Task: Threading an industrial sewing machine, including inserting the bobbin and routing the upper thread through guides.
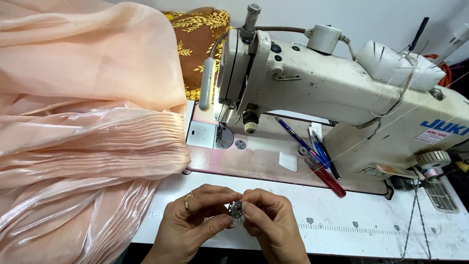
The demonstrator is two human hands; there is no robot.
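Note:
Both my hands meet near the front edge of the white table. Between their fingertips is a small round metal bobbin with holes in its face. My left hand, with a gold ring on one finger, pinches the bobbin from the left. My right hand pinches it from the right. Behind them stands a white industrial sewing machine, its needle and presser foot over the metal needle plate.
A large pile of peach pleated fabric covers the left of the table and hangs over its edge. Brown cloth with gold embroidery lies behind. Blue and red pens rest on the machine bed. Thread runs down at the right.

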